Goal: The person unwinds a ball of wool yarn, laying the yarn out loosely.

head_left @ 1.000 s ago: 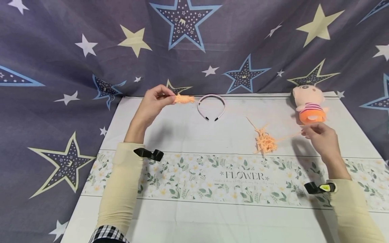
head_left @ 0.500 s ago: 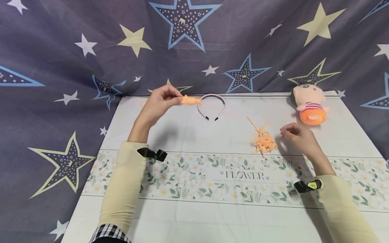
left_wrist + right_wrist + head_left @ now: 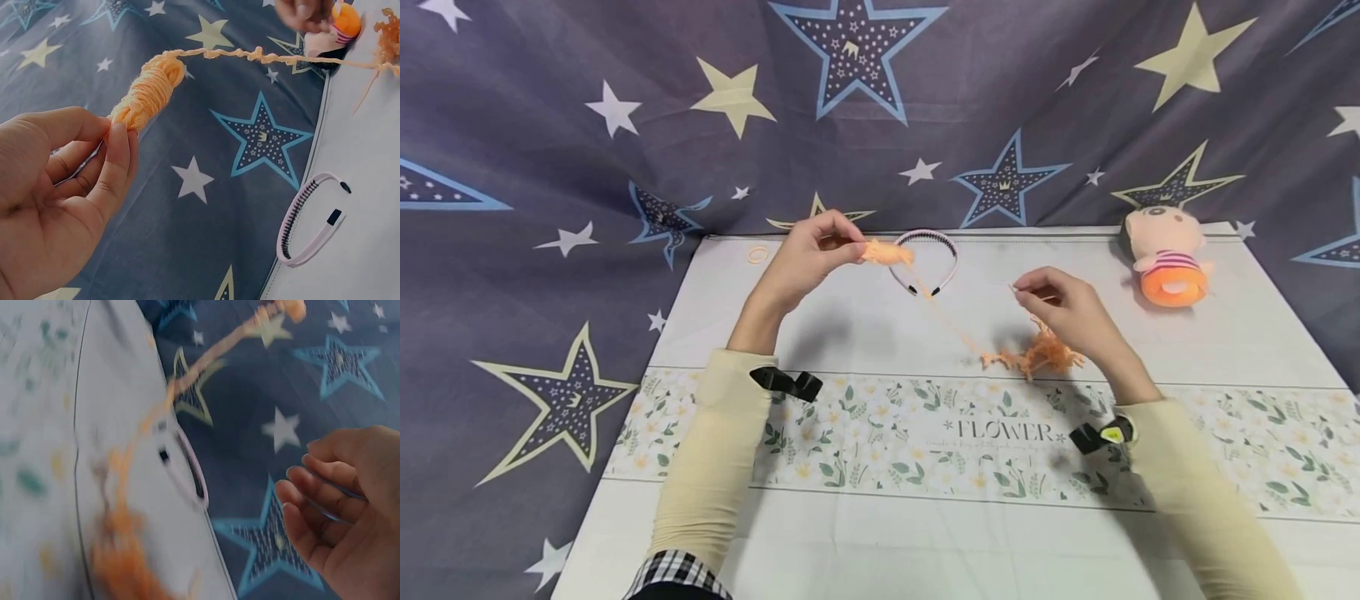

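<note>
My left hand (image 3: 808, 258) pinches one end of a small wound bundle of peach-orange yarn (image 3: 149, 90) between thumb and fingertips. From the bundle a kinked strand (image 3: 259, 55) runs down to a loose tangle of the same yarn (image 3: 1048, 350) on the table. My right hand (image 3: 1063, 304) hovers above that tangle and partly covers it. Its fingers are loosely bent, and the right wrist view shows nothing between them. Behind the yarn bundle, a pale pink headband (image 3: 953, 258) with black teeth and tips lies on the table.
A plush doll (image 3: 1168, 258) with a striped top and orange bottom lies at the back right. Near the back left edge is a thin orange ring (image 3: 757, 255). A star-print curtain (image 3: 880, 167) hangs behind the white, flower-printed tablecloth (image 3: 880, 533).
My right hand has let go of the strand and moved left, over the tangle. My left hand has shifted right with the bundle, uncovering the ring. Part of the tangle now stretches left.
</note>
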